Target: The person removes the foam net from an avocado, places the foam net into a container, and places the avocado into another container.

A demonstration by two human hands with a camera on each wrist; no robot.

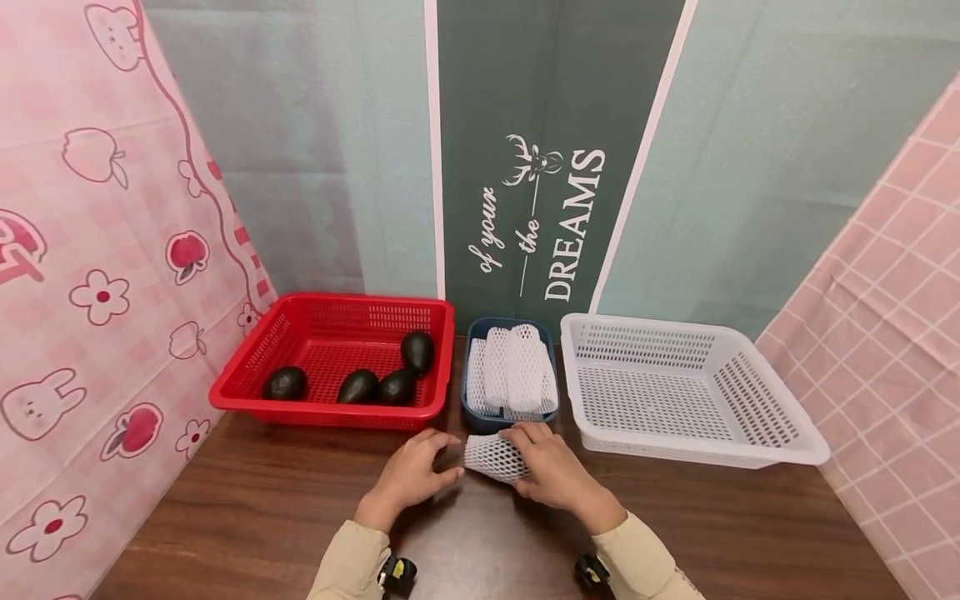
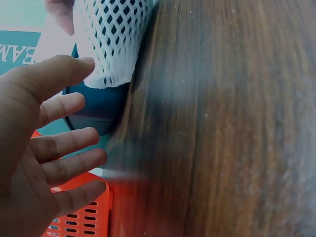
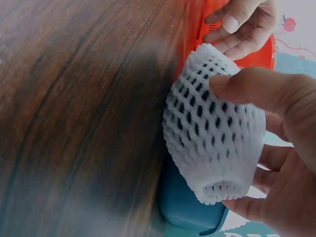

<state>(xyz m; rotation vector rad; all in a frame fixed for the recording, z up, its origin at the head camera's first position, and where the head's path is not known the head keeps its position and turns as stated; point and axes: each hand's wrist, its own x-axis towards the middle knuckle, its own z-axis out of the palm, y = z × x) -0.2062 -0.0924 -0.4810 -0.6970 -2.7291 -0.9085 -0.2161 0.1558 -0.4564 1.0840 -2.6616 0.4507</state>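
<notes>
A white foam net sleeve (image 1: pixel 493 458), bulging in its middle, is above the table in front of the blue basket (image 1: pixel 510 423). Something dark shows through its mesh; its kind is hidden. My right hand (image 1: pixel 553 467) grips the sleeve, thumb (image 3: pixel 247 89) on one side and fingers on the other. Close by on the left, my left hand (image 1: pixel 414 473) has its fingers spread and relaxed, apart from the sleeve (image 2: pixel 113 44), with nothing in its grasp. Several more foam net sleeves (image 1: pixel 517 367) lie stacked in the blue basket.
At the left back stands a red basket (image 1: pixel 330 417) with several dark avocados (image 1: pixel 358 387) in it. A white basket (image 1: pixel 675 446) stands at the right back. Printed cloths hang behind and on both sides of the wooden table (image 1: pixel 480 550).
</notes>
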